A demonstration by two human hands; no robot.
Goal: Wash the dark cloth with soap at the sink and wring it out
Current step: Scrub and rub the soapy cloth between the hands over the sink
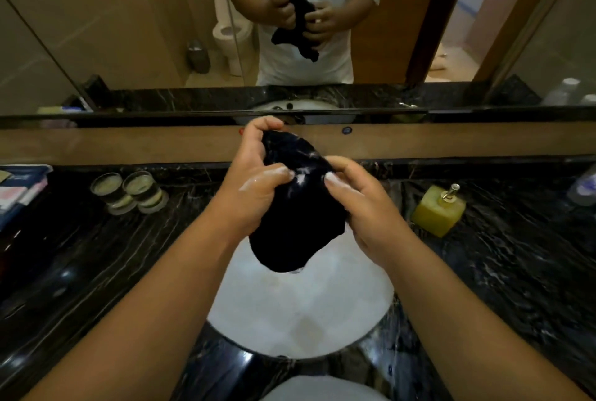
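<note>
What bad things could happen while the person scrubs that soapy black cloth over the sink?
1. Both hands, left hand and right hand, look soapy, so the cloth might slip down into the sink.
2. The cloth hangs near the basin's back edge, so suds or drips could land on the dark counter.
3. Two glasses stand close by on the left; a wide elbow swing might knock them.

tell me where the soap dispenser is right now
In the head view the yellow soap dispenser stands on the dark marble counter to the right of the sink, just beyond the right hand.
</note>
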